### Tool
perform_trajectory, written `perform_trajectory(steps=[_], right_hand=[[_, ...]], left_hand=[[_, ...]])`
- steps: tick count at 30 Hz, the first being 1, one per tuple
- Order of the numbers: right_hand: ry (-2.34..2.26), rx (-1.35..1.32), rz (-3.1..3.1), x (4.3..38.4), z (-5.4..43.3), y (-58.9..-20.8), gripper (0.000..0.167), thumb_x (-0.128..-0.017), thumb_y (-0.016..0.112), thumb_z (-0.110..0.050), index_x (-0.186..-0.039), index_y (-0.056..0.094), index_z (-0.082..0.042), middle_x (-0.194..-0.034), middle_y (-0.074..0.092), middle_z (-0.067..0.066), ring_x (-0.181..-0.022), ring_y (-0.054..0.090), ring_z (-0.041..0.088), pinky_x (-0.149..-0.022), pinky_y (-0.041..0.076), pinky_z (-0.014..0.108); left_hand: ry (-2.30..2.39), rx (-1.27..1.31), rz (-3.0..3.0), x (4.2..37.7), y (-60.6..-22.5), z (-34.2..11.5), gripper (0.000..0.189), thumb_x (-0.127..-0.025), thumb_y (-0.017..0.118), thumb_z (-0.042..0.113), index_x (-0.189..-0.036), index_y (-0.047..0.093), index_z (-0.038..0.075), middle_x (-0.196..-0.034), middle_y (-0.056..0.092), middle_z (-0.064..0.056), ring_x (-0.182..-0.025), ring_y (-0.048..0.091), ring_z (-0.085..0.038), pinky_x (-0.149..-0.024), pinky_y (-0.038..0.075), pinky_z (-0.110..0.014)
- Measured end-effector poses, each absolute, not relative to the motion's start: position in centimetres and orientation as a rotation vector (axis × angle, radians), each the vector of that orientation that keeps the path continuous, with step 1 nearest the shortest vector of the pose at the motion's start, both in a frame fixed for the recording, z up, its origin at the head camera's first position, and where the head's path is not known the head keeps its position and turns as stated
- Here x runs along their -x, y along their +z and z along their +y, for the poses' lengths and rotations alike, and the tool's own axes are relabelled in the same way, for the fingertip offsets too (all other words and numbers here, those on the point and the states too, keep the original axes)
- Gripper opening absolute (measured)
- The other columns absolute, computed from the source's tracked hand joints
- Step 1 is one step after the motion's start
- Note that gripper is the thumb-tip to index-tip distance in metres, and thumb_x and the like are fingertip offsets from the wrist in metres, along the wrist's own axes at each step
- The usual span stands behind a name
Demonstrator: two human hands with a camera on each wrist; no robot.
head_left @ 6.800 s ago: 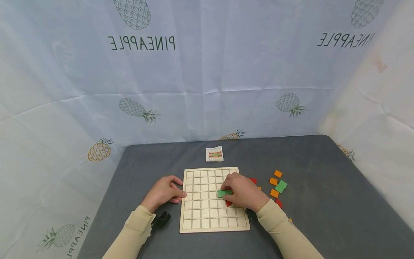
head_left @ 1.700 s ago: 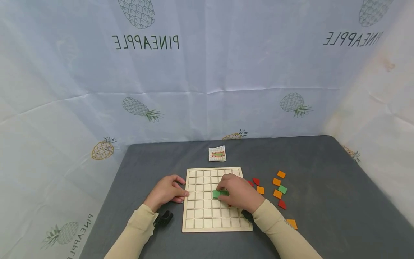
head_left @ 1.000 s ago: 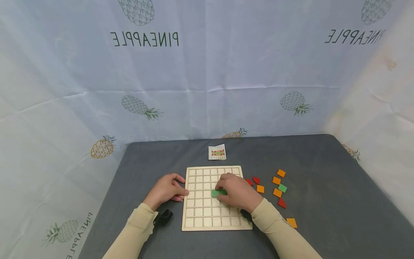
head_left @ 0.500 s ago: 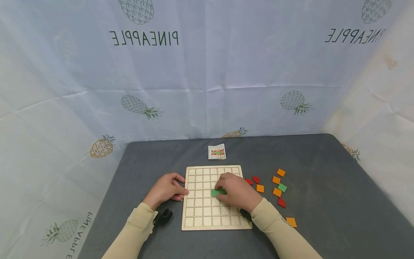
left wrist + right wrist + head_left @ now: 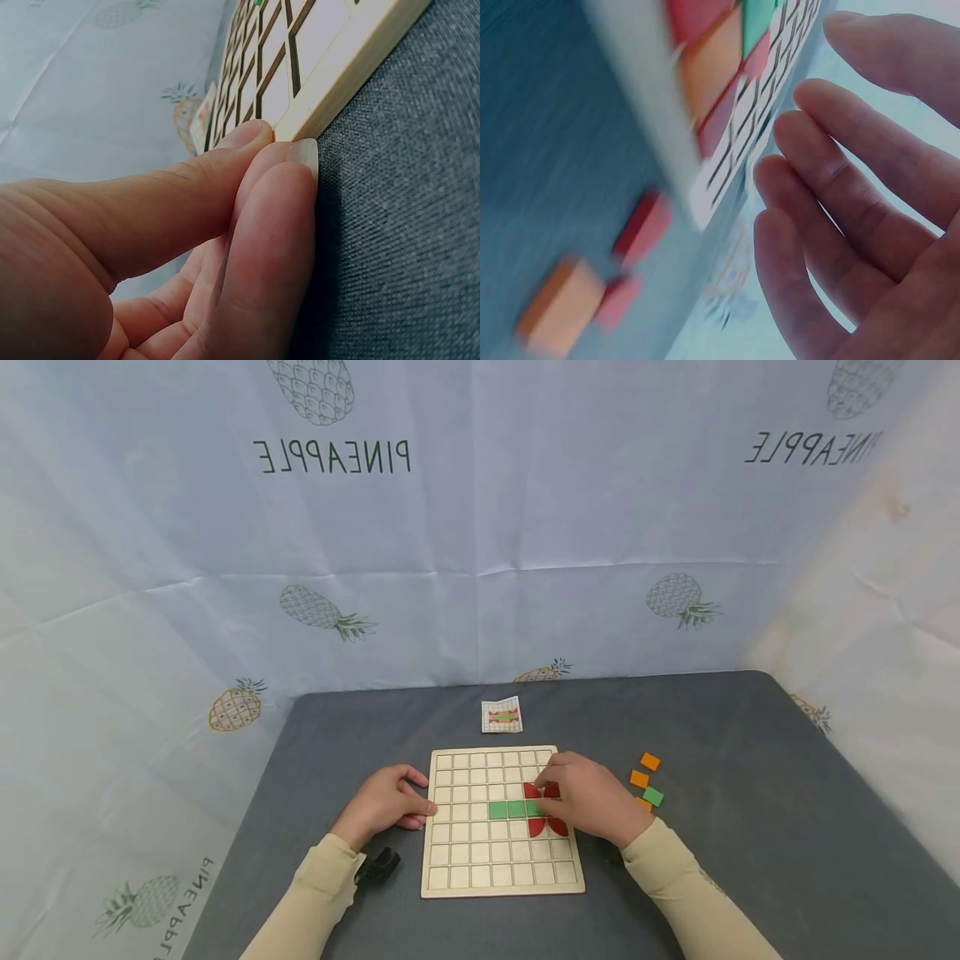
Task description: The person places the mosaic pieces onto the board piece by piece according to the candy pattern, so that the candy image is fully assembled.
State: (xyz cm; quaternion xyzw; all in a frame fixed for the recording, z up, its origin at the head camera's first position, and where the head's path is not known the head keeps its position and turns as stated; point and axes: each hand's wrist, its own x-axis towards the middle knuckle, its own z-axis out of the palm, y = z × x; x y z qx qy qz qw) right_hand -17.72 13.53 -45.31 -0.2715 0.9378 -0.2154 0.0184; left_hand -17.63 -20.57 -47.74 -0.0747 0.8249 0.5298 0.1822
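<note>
On the pale wooden grid board (image 5: pixel 457 860), a row of three green square tiles (image 5: pixel 516 810) lies right of centre. Red curved-edge tiles (image 5: pixel 536 827) sit above and below the row's right end. An orange square tile (image 5: pixel 714 60) on the board shows in the right wrist view, hidden by the hand in the head view. My left hand (image 5: pixel 386 797) pinches the board's left edge between thumb and fingertip. Over the right side of the board hovers my right hand (image 5: pixel 588 789), its thumb and fingers apart and holding nothing in the right wrist view.
A small printed pattern card (image 5: pixel 501 716) lies behind the board on the dark grey table. To the right are loose orange tiles (image 5: pixel 650 762) and a green tile (image 5: pixel 653 797). Red tiles (image 5: pixel 641 229) and an orange tile lie beside the board's right edge.
My right hand has left the green tiles and moved right, uncovering the row and the red tiles. Since the oldest frame the green row reaches farther left. My left hand stays at the edge.
</note>
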Motion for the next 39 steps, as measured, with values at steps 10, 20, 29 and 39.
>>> perform_trajectory(steps=[10,20,29,39], right_hand=[[-0.576,0.649,2.973,17.7,21.1,-44.7,0.014,-0.094,0.087,-0.023,-0.106,0.083,-0.018,-0.103,0.072,-0.004,-0.094,0.067,0.018,-0.078,0.062,0.035],[-0.593,0.488,2.971,16.7,27.8,-45.5,0.015,-0.093,0.087,-0.023,-0.105,0.081,-0.018,-0.105,0.074,-0.003,-0.098,0.073,0.024,-0.084,0.065,0.048],[-0.542,0.417,2.967,16.9,29.4,-46.6,0.019,-0.089,0.091,-0.030,-0.102,0.082,-0.020,-0.101,0.074,-0.005,-0.092,0.070,0.018,-0.082,0.064,0.050],[-0.541,0.395,2.960,17.0,29.7,-46.8,0.020,-0.088,0.090,-0.024,-0.104,0.082,-0.016,-0.102,0.074,-0.003,-0.093,0.071,0.021,-0.083,0.064,0.052]], left_hand=[[1.482,0.220,2.346,17.5,-47.7,-20.8,0.044,-0.083,0.094,0.008,-0.119,0.068,0.003,-0.087,0.071,-0.014,-0.067,0.075,-0.018,-0.064,0.068,-0.034],[1.492,0.204,2.331,17.3,-47.8,-20.7,0.046,-0.082,0.094,0.009,-0.120,0.068,0.003,-0.088,0.071,-0.014,-0.068,0.075,-0.018,-0.065,0.068,-0.035],[1.486,0.195,2.335,17.2,-47.7,-20.7,0.046,-0.084,0.093,0.009,-0.122,0.067,0.003,-0.089,0.072,-0.014,-0.069,0.076,-0.018,-0.066,0.068,-0.035],[1.489,0.178,2.336,17.3,-47.7,-20.8,0.047,-0.083,0.094,0.010,-0.122,0.068,0.002,-0.089,0.072,-0.014,-0.069,0.076,-0.019,-0.066,0.068,-0.036]])
